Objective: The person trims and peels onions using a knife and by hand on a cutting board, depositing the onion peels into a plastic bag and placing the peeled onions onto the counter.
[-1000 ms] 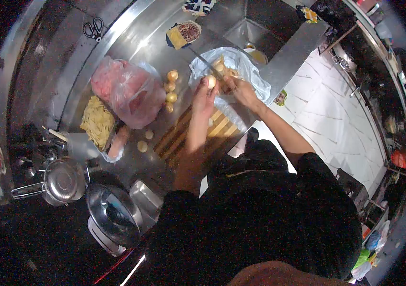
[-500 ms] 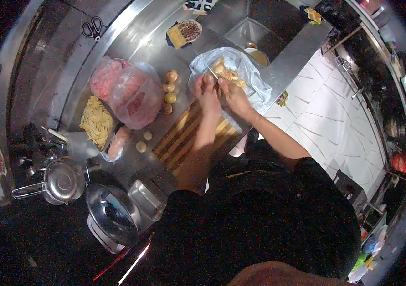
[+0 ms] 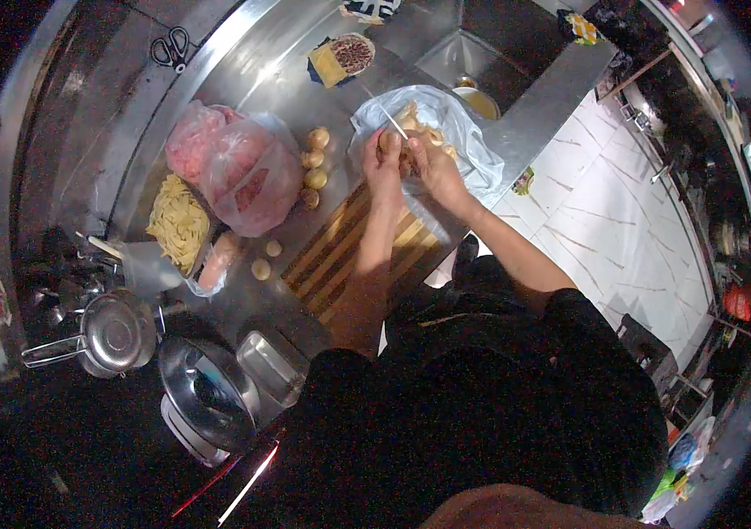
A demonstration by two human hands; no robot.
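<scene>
A small onion (image 3: 383,139) is held in the left hand (image 3: 383,167), with the fingers curled narrowly around it, so that most of its surface is hidden. A knife (image 3: 393,119) is gripped in the right hand (image 3: 438,169); its handle is covered by the closed fingers, and its thin blade is pointed away from the body, up and to the left in the view. The two hands are held close together over the near edge of an opened plastic bag (image 3: 479,163), in which brownish onion skins (image 3: 433,137) are gathered. Whether the onion is touched by the blade cannot be told.

Below the forearms, a striped cutting board (image 3: 327,256) is laid on the steel tabletop (image 3: 300,97), partly covered by the left arm. To the left of the hands, a short row of unpeeled onions (image 3: 314,179) is lined up beside a clear bag of pink meat (image 3: 247,176). Two pale peeled onions (image 3: 261,269) are placed near the board's left edge. Farther left, a heap of yellow strips (image 3: 177,220) is set just beside the meat bag. Beyond the hands, a bowl of dark red bits (image 3: 353,55) is partly overlapped by a yellow piece (image 3: 328,66). At the lower left, a strainer (image 3: 117,333), a large metal bowl (image 3: 208,397) and a steel tray (image 3: 271,368) are seen.
</scene>
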